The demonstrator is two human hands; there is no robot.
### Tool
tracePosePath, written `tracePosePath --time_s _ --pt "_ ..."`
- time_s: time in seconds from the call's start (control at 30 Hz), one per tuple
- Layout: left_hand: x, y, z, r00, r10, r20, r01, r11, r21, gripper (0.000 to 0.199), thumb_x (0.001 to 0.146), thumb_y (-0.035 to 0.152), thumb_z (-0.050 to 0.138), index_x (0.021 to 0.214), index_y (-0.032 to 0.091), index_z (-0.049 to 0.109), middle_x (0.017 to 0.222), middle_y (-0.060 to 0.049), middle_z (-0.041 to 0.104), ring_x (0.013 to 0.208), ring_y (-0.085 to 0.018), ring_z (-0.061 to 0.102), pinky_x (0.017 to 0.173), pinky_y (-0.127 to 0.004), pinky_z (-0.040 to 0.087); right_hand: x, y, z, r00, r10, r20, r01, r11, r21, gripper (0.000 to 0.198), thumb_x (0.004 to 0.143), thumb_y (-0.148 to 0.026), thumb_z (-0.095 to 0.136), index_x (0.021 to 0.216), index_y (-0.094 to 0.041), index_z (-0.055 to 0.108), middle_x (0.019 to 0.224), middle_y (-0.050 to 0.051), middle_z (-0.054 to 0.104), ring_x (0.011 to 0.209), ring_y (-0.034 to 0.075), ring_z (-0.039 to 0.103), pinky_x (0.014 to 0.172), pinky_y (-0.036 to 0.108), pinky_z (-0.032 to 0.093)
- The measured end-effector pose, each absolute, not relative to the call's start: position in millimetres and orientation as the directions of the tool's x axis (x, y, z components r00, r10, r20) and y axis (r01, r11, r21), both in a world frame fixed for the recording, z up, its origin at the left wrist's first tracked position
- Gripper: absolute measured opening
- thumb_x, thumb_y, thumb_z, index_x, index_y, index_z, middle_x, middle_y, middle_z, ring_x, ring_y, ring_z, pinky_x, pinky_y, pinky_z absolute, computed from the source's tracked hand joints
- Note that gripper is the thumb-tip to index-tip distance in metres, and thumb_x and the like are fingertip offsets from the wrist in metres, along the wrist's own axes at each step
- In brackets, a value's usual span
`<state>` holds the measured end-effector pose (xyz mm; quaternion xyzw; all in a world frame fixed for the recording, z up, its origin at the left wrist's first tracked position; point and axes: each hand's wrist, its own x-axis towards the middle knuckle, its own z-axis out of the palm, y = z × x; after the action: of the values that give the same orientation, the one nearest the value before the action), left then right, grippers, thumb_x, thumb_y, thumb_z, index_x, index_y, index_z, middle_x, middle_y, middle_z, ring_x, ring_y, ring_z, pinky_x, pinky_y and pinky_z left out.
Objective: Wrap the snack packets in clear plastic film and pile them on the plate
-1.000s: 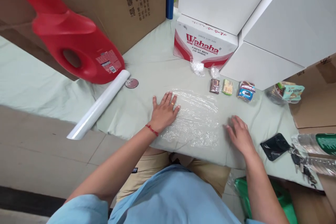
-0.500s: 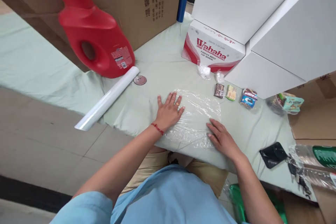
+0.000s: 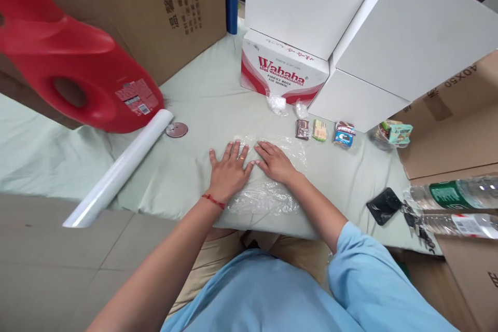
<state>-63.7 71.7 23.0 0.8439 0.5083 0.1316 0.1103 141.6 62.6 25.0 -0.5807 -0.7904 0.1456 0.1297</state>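
Both hands, left hand and right hand, lie flat, fingers spread, on the plastic film near the worktop's near edge. Thin, limp and clingy, it probably lifts best by a corner.

Upper left of the frame: bright red jug with a red-and-white label, against plain brown cardboard printed in black characters. Below it, a glossy white roll. Centre: clear, crinkled film over pale green cloth. Thin red cord around the wrist of the left hand. Upper centre: white box with red swooshes and red lettering. Lower frame: light blue shirt. Right edge: black pouch, green-labelled clear bottle.
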Motion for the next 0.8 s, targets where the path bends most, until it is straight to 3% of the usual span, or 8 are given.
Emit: tracePosePath --time_s 0.13,0.23,0.33,0.43,0.67,0.8 --pt "-63 72 21 0.445 0.886 0.129 0.823 -0.461 0.332 0.062 0.110 0.048 0.030 0.165 0.023 0.041 0.176 -0.014 0.029 0.164 -0.034 0.027 0.128 -0.075 -0.005 171 55 18 -0.220 0.974 0.057 0.919 0.227 -0.324 0.054 0.111 -0.041 0.043 0.159 -0.017 0.053 0.169 0.011 0.046 0.160 0.030 0.035 0.133 0.052 0.026" --pt "-63 72 22 0.446 0.889 0.106 0.828 -0.455 0.329 0.061 0.110 0.048 0.029 0.166 0.025 0.040 0.176 -0.013 0.029 0.164 -0.034 0.026 0.127 -0.076 -0.003 207 33 17 -0.122 0.982 0.147 0.924 0.166 -0.345 0.051 0.111 -0.041 0.042 0.152 -0.017 0.059 0.163 0.014 0.053 0.153 0.030 0.044 0.129 0.052 0.034" --pt "-63 73 21 0.449 0.889 0.091 0.835 -0.454 0.310 0.062 0.110 0.047 0.027 0.167 0.026 0.038 0.177 -0.012 0.028 0.164 -0.035 0.025 0.127 -0.078 -0.001 236 16 20 0.009 0.963 0.270 0.923 0.096 -0.373 0.046 0.110 -0.044 0.043 0.137 -0.019 0.070 0.144 0.017 0.066 0.136 0.032 0.057 0.119 0.055 0.045" --pt "-63 73 20 0.450 0.888 0.098 0.841 -0.458 0.289 0.062 0.110 0.048 0.026 0.167 0.025 0.039 0.176 -0.012 0.028 0.164 -0.035 0.026 0.127 -0.078 0.000 253 23 27 0.131 0.925 0.356 0.944 -0.007 -0.331 0.044 0.109 -0.039 0.040 0.129 -0.018 0.074 0.128 0.017 0.072 0.121 0.032 0.060 0.111 0.053 0.049" --pt "-63 73 21 0.446 0.890 0.096 0.847 -0.454 0.278 0.060 0.110 0.047 0.028 0.165 0.027 0.041 0.176 -0.011 0.030 0.163 -0.033 0.028 0.127 -0.077 0.002 255 97 22 0.110 0.957 0.269 0.988 -0.075 -0.136 0.044 0.101 -0.026 0.046 0.136 -0.014 0.070 0.151 0.021 0.058 0.133 0.036 0.050 0.115 0.054 0.042" --pt "-63 73 21 0.443 0.889 0.113 0.842 -0.456 0.287 0.061 0.110 0.047 0.029 0.165 0.025 0.042 0.175 -0.012 0.032 0.163 -0.033 0.029 0.128 -0.076 0.002 264 103 19 0.126 0.963 0.238 0.992 -0.115 -0.061 0.041 0.102 -0.026 0.044 0.132 -0.019 0.072 0.157 0.016 0.057 0.144 0.037 0.044 0.121 0.064 0.029"
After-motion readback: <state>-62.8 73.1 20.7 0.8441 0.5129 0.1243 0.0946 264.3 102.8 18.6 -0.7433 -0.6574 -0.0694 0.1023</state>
